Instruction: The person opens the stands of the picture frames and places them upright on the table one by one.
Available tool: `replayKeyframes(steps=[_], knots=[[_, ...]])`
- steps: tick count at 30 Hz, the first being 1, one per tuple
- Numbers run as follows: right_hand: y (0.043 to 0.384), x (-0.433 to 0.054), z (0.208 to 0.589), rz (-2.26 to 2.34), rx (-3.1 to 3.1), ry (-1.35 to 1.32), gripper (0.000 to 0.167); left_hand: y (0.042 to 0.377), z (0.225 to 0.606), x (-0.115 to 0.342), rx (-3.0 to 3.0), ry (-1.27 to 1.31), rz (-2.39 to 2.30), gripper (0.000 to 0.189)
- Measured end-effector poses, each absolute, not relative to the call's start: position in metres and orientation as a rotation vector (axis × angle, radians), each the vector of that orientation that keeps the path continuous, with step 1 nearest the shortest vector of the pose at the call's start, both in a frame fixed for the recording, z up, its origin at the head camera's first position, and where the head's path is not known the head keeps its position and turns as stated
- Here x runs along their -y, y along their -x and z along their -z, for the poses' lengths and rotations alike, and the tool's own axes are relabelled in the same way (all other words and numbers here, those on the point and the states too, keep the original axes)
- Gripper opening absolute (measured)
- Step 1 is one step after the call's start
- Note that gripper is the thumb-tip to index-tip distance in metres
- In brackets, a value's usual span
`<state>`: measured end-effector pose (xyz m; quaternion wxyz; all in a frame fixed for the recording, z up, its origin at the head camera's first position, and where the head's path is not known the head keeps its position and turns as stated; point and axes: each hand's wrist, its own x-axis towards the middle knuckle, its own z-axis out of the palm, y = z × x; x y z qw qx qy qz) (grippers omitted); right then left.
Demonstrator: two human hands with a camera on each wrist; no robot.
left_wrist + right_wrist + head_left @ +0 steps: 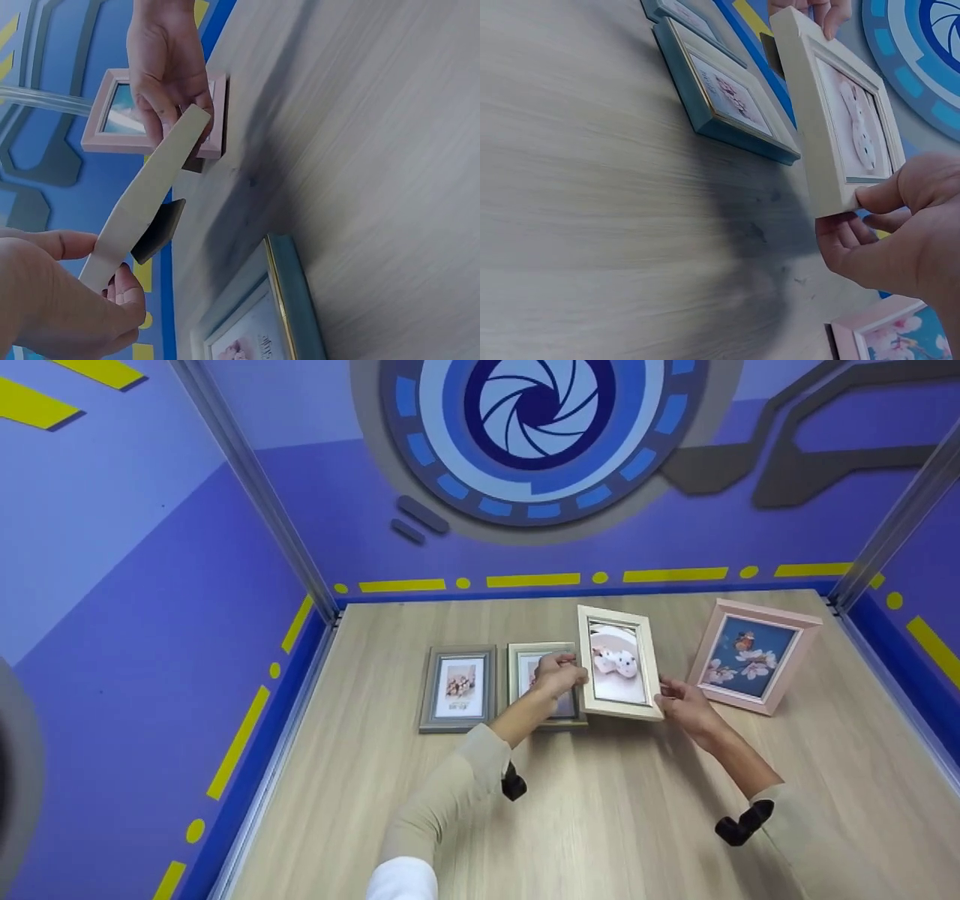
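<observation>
A cream picture frame (619,710) with a photo of a spotted white bow is held up off the table, tilted. My left hand (556,679) pinches its left side, thumb in front and fingers behind, as the left wrist view shows. At its lower right edge my right hand (688,711) grips the frame, thumb on the front in the right wrist view. A dark stand flap (159,231) sticks out from its back. Partly hidden by my left hand, a picture frame with a gold-lined rim (517,690) lies flat on the table.
Left of these lies a grey picture frame (457,727) on the wooden table (360,810). A pink picture frame (772,701) with a blossom picture stands upright at the right. Purple-blue panels (315,502) wall the back and sides.
</observation>
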<state>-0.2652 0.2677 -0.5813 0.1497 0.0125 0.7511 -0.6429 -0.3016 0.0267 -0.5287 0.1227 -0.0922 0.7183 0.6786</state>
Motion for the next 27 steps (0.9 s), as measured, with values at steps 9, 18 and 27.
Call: replayKeyframes(steps=[9, 18, 27], knots=[[0.267, -0.264, 0.582, 1.803, -2.082, -0.031, 0.059, 0.292, 0.520, -0.026, -2.247, 0.205, -1.923, 0.038], [0.266, -0.257, 0.587, 1.849, -2.057, -0.034, 0.053, 0.283, 0.518, -0.028, -2.332, 0.163, -1.933, 0.037], [0.267, -0.246, 0.591, 1.921, -1.944, -0.037, 0.052, 0.278, 0.516, -0.030, -2.299, -0.002, -2.028, 0.039]])
